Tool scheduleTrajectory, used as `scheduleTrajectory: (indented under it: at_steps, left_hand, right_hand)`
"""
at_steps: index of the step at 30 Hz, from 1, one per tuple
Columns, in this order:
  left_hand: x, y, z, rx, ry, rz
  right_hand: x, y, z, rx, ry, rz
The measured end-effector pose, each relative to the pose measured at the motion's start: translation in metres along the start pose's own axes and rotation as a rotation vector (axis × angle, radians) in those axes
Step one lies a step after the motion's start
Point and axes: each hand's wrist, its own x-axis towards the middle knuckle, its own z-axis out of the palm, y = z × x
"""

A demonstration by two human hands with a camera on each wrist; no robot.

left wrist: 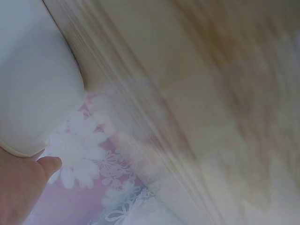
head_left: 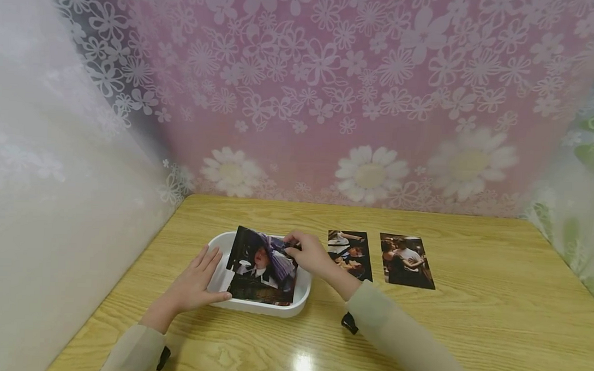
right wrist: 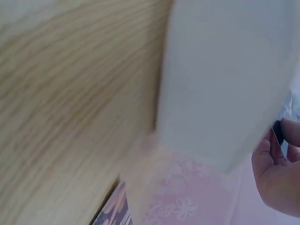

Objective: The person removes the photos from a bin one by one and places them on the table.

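A white plastic tray [head_left: 300,300] with rounded corners stands at the left of the table, photo prints inside it. The top photo [head_left: 259,274] shows a figure in a wide purple hat and spans the tray's width. My right hand [head_left: 310,254] pinches this photo's upper right edge between thumb and fingers; the right wrist view shows the grip [right wrist: 279,173] beyond the tray's wall. At the tray's left rim rests my left hand [head_left: 190,283], fingers straight and spread, thumb at the near rim by the photo's corner. In the left wrist view that hand [left wrist: 23,183] touches the rim.
Two photos lie flat on the wooden table [head_left: 495,280] to the right: one of several figures [head_left: 350,258], partly behind my right forearm, and one of a couple [head_left: 407,260]. A pink flowered curtain [head_left: 329,99] hangs behind the table; pale cloth [head_left: 57,171] borders the left side.
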Motion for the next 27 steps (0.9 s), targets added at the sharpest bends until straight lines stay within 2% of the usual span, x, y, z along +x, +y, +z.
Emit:
scheduleTrajectory:
  at_steps: [5,11,18,23,27]
  left_hand:
    - [-0.001,0.002,0.001,-0.008,0.002,0.005]
    - [-0.002,0.005,0.002,-0.013,-0.009,-0.005]
    - [-0.002,0.002,0.005,-0.004,0.009,0.006]
    - [-0.002,0.000,0.005,-0.016,0.019,0.011]
    - [-0.002,-0.001,0.005,-0.010,0.003,-0.001]
  right_hand:
    - [-0.009,0.000,-0.020,0.194,0.073,0.156]
    - [-0.029,0.011,-0.063,0.400,0.067,0.285]
    - [-0.061,0.039,-0.125,0.461,0.137,0.389]
    - [-0.089,0.073,-0.165,0.481,0.185,0.397]
    - [-0.113,0.100,-0.194,0.471,0.213,0.448]
